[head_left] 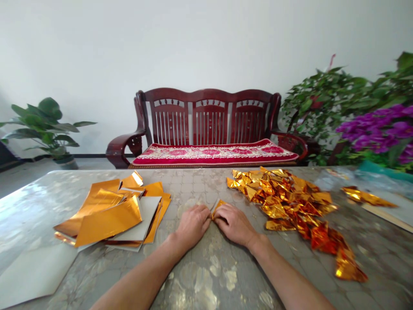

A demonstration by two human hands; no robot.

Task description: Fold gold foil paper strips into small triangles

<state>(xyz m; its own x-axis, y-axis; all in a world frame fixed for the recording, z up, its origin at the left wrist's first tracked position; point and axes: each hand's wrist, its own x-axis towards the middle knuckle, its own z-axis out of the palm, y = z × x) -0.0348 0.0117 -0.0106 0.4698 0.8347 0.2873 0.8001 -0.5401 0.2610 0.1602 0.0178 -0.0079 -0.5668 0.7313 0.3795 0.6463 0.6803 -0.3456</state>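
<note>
Both hands meet at the middle of the table, pinching one small piece of gold foil paper [219, 204] between them. My left hand [193, 221] has its fingers closed at the paper's left side. My right hand [235, 223] grips the right side, its fingers curled over the foil. Most of the piece is hidden behind the fingers. Left of my hands lies a loose stack of flat gold foil sheets [109, 219], some with their pale backs up. To the right is a heap of folded gold foil pieces [280, 198], trailing toward the near right.
A patterned cover lies over the table [200, 280]. A pale sheet [35, 271] rests at the near left. Clear plastic [335, 177] and a separate foil piece [368, 196] lie at the right. Beyond stand a wooden bench [209, 116], a potted plant [48, 125] and purple flowers [380, 129].
</note>
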